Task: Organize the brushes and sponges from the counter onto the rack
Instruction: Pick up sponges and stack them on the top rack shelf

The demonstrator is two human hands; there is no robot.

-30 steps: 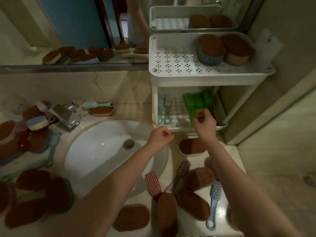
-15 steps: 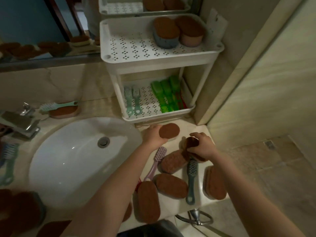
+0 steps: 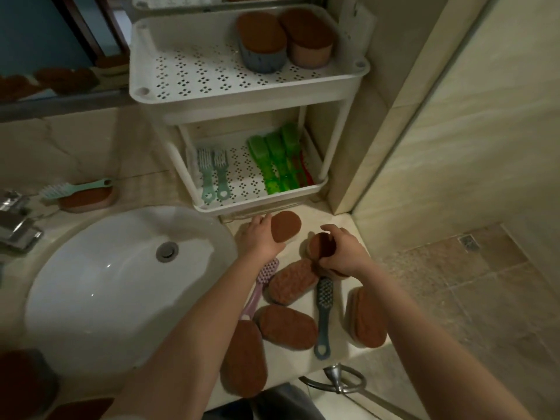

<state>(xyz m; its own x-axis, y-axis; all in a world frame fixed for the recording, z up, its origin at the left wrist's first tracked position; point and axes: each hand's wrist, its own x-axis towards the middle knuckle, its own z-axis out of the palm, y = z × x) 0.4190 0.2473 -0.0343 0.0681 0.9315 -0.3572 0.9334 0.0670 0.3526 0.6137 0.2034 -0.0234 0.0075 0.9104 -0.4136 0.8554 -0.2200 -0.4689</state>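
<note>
A white two-tier rack point(image 3: 251, 95) stands on the counter's back right corner. Its top tier holds two brown-topped sponges point(image 3: 262, 40); the lower tier holds two teal brushes point(image 3: 213, 174) and green brushes point(image 3: 272, 162). My left hand point(image 3: 260, 237) grips a brown sponge point(image 3: 286, 227) just in front of the rack. My right hand point(image 3: 342, 254) grips another brown sponge point(image 3: 321, 245) beside it. Several brown sponges point(image 3: 288, 327), a pink brush point(image 3: 262, 283) and a blue brush point(image 3: 323, 313) lie on the counter below my hands.
A white sink point(image 3: 121, 283) fills the counter's left, with a chrome tap point(image 3: 18, 228) at the far left. A teal brush on a sponge point(image 3: 86, 197) lies behind the sink. A mirror runs along the back. Right of the counter edge is tiled floor point(image 3: 472, 286).
Both hands dropped from the rack's lower tier to the counter. Each took hold of a brown sponge. The view swung right and down.
</note>
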